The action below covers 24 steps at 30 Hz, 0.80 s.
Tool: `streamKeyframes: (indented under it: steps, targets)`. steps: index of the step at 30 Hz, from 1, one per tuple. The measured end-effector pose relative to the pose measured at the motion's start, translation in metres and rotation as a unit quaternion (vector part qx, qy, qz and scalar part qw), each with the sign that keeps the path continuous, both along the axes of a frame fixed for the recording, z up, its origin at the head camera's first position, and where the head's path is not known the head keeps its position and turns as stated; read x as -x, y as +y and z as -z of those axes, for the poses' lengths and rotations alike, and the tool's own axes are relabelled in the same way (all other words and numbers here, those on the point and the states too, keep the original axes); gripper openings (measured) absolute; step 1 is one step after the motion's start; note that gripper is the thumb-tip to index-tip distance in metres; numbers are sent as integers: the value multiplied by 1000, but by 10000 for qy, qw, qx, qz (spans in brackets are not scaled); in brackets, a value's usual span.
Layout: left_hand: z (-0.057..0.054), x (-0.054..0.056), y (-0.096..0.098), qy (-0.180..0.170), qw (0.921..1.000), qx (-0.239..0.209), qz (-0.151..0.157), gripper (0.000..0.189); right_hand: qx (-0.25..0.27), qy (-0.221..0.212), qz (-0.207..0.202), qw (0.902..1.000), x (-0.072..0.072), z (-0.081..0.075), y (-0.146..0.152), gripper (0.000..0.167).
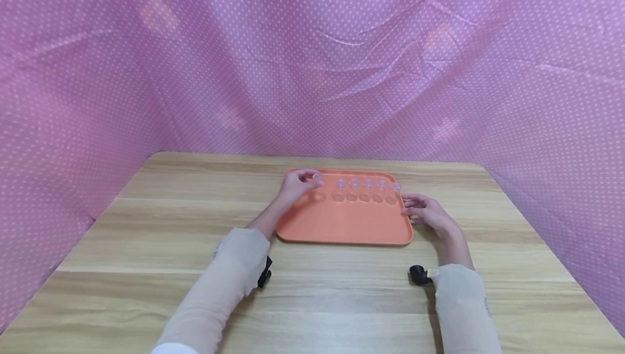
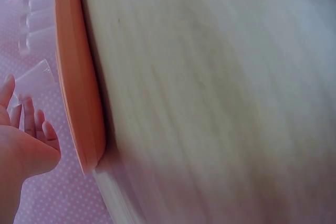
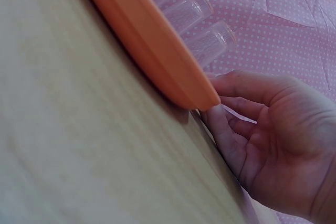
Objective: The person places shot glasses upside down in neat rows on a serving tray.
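Observation:
An orange tray (image 1: pixel 346 226) lies on the table. Over its left end, my left hand (image 1: pixel 297 184) pinches a small clear plastic cup (image 2: pixel 37 80) between thumb and fingers; whether the cup touches the tray, I cannot tell. To the right of that hand, several matching clear cups (image 1: pixel 368 184) stand in a row along the tray's far side. My right hand (image 1: pixel 429 214) is at the tray's right edge, thumb and bent fingers about the rim (image 3: pixel 202 95). The last cup (image 3: pixel 210 43) of the row is close beside its fingertips.
A wood-grain table (image 1: pixel 337 299) extends all round the tray. Behind it and at both sides hangs a pink dotted cloth (image 1: pixel 312 71). Black wrist cameras (image 1: pixel 419 275) are worn under both forearms, over light sleeves.

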<state>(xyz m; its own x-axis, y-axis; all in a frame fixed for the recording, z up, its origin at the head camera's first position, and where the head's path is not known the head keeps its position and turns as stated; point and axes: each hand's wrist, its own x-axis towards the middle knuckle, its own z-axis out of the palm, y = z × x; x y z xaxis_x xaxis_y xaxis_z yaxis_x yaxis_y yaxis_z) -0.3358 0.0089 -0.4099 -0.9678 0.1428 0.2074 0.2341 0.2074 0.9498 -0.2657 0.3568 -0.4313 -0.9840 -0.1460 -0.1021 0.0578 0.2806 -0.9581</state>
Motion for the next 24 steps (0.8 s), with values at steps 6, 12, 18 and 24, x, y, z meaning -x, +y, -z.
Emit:
streamKeyframes:
  steps: [6, 12, 18, 24]
  targets:
    - [1, 0, 7, -180, 9998, 79, 0, 31, 66, 14, 21, 10000, 0, 0, 0, 50]
    - [1, -1, 10, -163, 9993, 328, 118, 27, 134, 39, 10, 9999, 1, 0, 0, 51]
    - [2, -1, 12, -133, 9978, 639, 141, 26, 78, 61, 28, 9999, 1, 0, 0, 51]
    - [4, 0, 15, -101, 9973, 693, 214, 26, 83, 49, 23, 10000, 1, 0, 0, 52]
